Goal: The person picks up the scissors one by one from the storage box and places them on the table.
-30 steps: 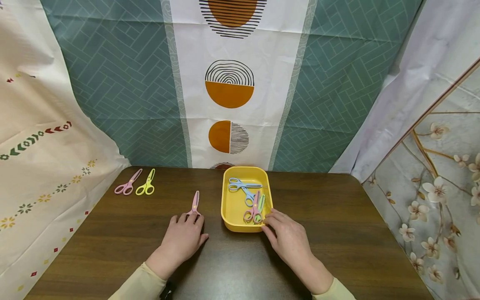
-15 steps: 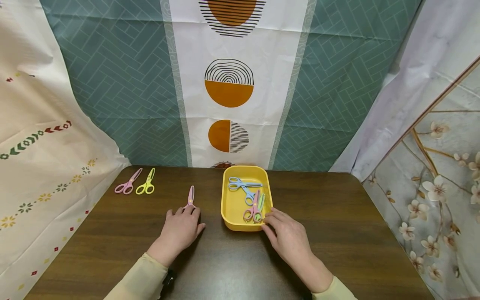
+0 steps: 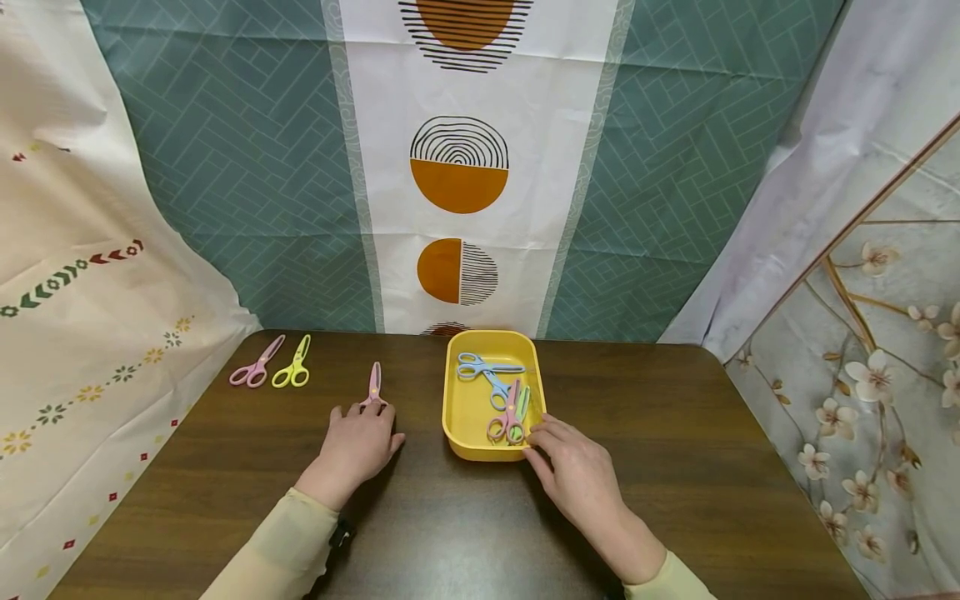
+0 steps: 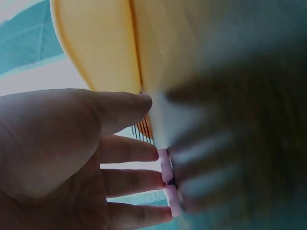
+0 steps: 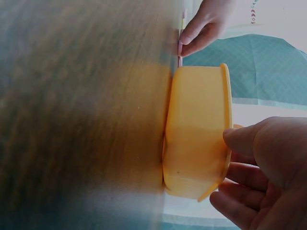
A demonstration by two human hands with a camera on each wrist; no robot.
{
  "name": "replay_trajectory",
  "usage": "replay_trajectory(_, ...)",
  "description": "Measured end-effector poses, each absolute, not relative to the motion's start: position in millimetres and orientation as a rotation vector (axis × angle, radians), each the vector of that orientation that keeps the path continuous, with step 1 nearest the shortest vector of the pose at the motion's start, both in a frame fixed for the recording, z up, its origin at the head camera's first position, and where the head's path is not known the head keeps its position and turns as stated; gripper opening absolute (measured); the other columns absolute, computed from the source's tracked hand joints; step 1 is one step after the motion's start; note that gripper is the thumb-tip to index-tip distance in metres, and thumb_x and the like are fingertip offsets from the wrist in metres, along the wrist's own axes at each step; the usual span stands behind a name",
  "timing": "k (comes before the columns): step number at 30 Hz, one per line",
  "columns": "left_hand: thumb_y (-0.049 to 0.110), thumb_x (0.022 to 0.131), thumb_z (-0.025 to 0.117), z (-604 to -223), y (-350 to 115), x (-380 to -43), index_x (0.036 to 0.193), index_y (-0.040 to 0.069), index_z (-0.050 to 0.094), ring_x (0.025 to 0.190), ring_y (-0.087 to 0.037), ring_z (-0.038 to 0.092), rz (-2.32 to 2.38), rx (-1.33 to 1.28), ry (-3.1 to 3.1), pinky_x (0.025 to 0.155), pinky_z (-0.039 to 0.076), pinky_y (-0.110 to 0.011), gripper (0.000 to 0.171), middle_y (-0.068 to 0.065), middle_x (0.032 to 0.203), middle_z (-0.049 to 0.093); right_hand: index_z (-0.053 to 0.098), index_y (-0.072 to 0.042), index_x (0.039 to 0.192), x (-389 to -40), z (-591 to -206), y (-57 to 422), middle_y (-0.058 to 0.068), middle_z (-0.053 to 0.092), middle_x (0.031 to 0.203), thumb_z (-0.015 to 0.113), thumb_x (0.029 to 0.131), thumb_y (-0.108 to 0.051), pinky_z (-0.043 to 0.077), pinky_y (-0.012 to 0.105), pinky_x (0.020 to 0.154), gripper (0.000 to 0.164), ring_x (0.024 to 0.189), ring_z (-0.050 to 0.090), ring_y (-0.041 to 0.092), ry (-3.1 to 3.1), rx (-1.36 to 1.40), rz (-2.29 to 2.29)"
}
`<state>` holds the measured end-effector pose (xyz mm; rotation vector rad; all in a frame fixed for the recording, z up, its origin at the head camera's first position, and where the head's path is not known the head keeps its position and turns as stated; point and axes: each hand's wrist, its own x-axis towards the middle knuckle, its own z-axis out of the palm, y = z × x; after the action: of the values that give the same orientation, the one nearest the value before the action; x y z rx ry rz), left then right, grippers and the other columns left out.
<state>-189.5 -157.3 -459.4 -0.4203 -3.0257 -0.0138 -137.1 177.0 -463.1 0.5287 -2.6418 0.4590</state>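
Note:
Pink scissors [image 3: 375,383] lie flat on the table with their blades pointing to the back. My left hand [image 3: 358,442] touches their handle loops [image 4: 165,165] with the tips of its outstretched fingers, while its thumb stands apart. A yellow plastic basket [image 3: 480,454] stands to the right of them. At its front right corner my right hand [image 3: 576,471] holds the rim, thumb on the front side and fingers along the right side. Inside the basket lie blue scissors [image 3: 487,368], pink scissors [image 3: 513,412] and partly covered green scissors [image 3: 523,404].
At the back left of the brown table [image 3: 675,433] another pair of pink scissors [image 3: 258,362] and yellow scissors [image 3: 294,364] lie side by side. A patterned cloth [image 3: 300,167] hangs behind the table's back edge.
My left hand has slid the pink scissors away from me and a little to the left, turning their tips slightly leftward. The right hand and the basket have stayed in place.

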Motion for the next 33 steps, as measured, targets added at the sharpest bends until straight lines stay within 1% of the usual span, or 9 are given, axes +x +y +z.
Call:
replay_trajectory(2,0.036,0.103,0.079,-460,-160,-192,0.132,0.001,0.072,0.121,-0.05,0.067,-0.011,-0.418,-3.025,0.1,0.047,-0.076,0.046,-0.024,0.137,0.07,0.085,-0.016,0.107,-137,-463,177,0.003,0.081,0.121,0.089,0.096,-0.028,0.06,0.051,0.102,0.017,0.131,0.071,0.025,-2.64,0.529,0.459)
replay_trajectory(9,0.033,0.102,0.08,-460,-170,-203,0.13,-0.001,0.07,0.117,-0.047,0.069,-0.01,-0.431,-3.004,0.1,0.046,-0.075,0.046,-0.024,0.136,0.07,0.085,-0.016,0.107,-138,-464,177,0.003,0.081,0.121,0.089,0.096,-0.029,0.06,0.051,0.101,0.017,0.131,0.071,0.025,-2.634,0.535,0.453)
replay_trajectory(14,0.034,0.104,0.078,-460,-177,-211,0.134,-0.002,0.069,0.123,-0.049,0.066,-0.023,-0.442,-3.063,0.103,0.043,-0.077,0.048,-0.025,0.142,0.067,0.085,-0.016,0.106,-138,-465,177,0.003,0.081,0.121,0.09,0.096,-0.028,0.061,0.051,0.101,0.017,0.13,0.071,0.025,-2.626,0.538,0.457)
replay_trajectory(23,0.036,0.106,0.075,-456,-185,-223,0.138,0.0,0.068,0.131,-0.049,0.062,-0.036,-0.465,-3.106,0.105,0.042,-0.078,0.05,-0.024,0.148,0.064,0.085,-0.016,0.105,-137,-466,178,0.004,0.081,0.122,0.091,0.094,-0.026,0.061,0.051,0.1,0.017,0.128,0.072,0.026,-2.594,0.551,0.458)
replay_trajectory(27,0.035,0.106,0.075,-452,-189,-227,0.14,-0.001,0.067,0.132,-0.05,0.061,-0.036,-0.46,-3.125,0.106,0.041,-0.078,0.05,-0.025,0.149,0.063,0.085,-0.015,0.106,-137,-466,178,0.005,0.08,0.124,0.091,0.094,-0.026,0.061,0.051,0.101,0.018,0.128,0.072,0.026,-2.602,0.549,0.469)
replay_trajectory(33,0.034,0.107,0.074,-452,-197,-238,0.14,-0.001,0.067,0.133,-0.052,0.06,-0.052,-0.437,-3.147,0.105,0.041,-0.079,0.049,-0.027,0.15,0.062,0.085,-0.016,0.107,-137,-465,177,0.004,0.081,0.123,0.09,0.095,-0.028,0.06,0.051,0.102,0.018,0.129,0.072,0.026,-2.621,0.538,0.463)
